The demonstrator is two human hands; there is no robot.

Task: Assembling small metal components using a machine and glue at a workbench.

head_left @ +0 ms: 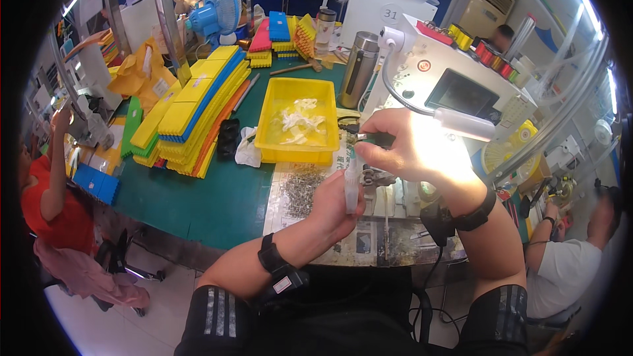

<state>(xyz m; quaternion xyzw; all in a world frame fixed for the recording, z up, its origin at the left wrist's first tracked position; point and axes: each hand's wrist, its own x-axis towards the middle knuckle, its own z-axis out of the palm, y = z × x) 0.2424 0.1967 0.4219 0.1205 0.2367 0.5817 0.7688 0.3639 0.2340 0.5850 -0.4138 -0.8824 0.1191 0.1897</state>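
Note:
My left hand is closed around a small translucent plastic bottle, held upright with its narrow end up. Just above and to the right, my right hand pinches a small dark-green piece with a pale tip; its kind is too small to make out. The bright lamp light washes out the back of that hand. Below it sits a small metal fixture, partly hidden by the hands. Beside my left hand, many thin metal bits lie scattered on a printed sheet.
A yellow tray with white scraps stands ahead. To its left are stacked yellow, blue and orange foam trays. A steel thermos, a lamp and a white machine with a screen stand behind my right hand. Other people sit at both sides.

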